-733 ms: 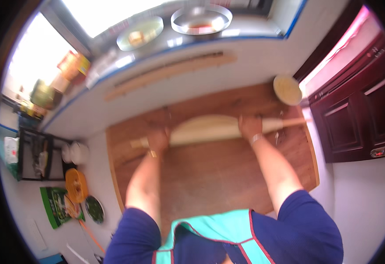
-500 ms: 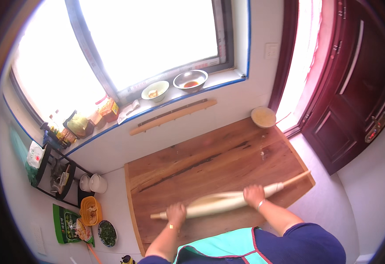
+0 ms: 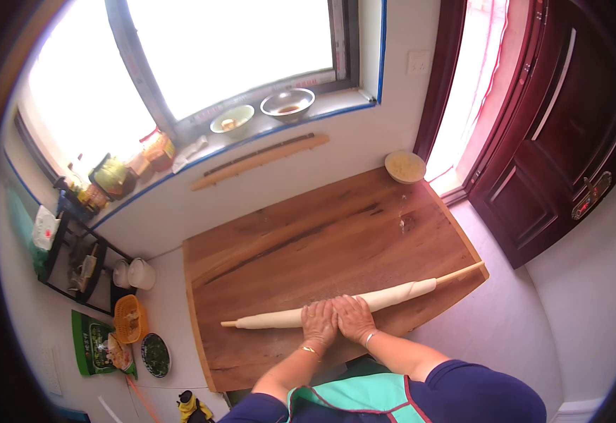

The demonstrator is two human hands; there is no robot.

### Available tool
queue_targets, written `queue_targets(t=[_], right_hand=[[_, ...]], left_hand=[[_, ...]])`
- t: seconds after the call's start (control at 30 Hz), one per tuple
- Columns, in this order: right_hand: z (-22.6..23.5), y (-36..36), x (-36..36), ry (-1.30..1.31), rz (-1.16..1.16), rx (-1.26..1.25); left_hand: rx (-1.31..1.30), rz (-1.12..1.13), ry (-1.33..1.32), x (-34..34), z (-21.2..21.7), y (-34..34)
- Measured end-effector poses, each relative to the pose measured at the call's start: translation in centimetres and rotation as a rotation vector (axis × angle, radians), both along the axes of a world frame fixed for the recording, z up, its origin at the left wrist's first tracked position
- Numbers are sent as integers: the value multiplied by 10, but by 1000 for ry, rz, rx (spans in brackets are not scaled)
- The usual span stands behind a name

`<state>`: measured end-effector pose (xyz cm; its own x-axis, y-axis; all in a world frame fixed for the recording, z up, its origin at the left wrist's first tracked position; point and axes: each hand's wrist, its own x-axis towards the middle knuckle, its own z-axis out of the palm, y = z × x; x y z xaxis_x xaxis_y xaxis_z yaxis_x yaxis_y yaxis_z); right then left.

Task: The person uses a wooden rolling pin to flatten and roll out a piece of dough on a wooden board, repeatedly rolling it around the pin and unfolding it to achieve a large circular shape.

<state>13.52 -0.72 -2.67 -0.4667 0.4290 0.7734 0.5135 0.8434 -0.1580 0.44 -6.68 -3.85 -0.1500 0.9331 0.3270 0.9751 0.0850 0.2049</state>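
A long wooden rolling pin (image 3: 462, 273) lies slantwise across the near part of a brown wooden board (image 3: 287, 247). Pale dough (image 3: 401, 292) is wrapped round most of it, with bare wood showing at both ends. My left hand (image 3: 320, 322) rests flat on the dough near the middle, fingers stretched forward. Right beside it, almost touching, my right hand (image 3: 354, 317) lies over the dough in the same way. The undersides of both hands are hidden.
A bowl of pale flour-like powder (image 3: 405, 168) stands at the board's far right corner. On the left are a yellow basket (image 3: 131, 319), a bowl of chopped greens (image 3: 156, 354) and a black rack (image 3: 75, 261). Two bowls (image 3: 288, 104) sit on the windowsill.
Both hands have come from wide apart on the rolling pin to side by side at its middle. The loose, bulging dough now lies snug round the pin. The view has shifted slightly.
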Motion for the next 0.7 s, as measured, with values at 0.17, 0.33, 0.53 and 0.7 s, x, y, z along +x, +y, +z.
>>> queue_targets(t=[0.17, 0.33, 0.53, 0.7], right_hand=[[-15, 60, -21, -532, -71, -287], [-11, 78, -16, -175, -107, -177], [13, 151, -46, -685, -116, -652], [7, 189, -13, -261, -228, -157]], left_hand=[[-162, 45, 140, -19, 2, 49], [180, 69, 50, -44, 2, 54], [-235, 139, 11, -96, -4, 97], [127, 187, 113, -149, -4, 90]])
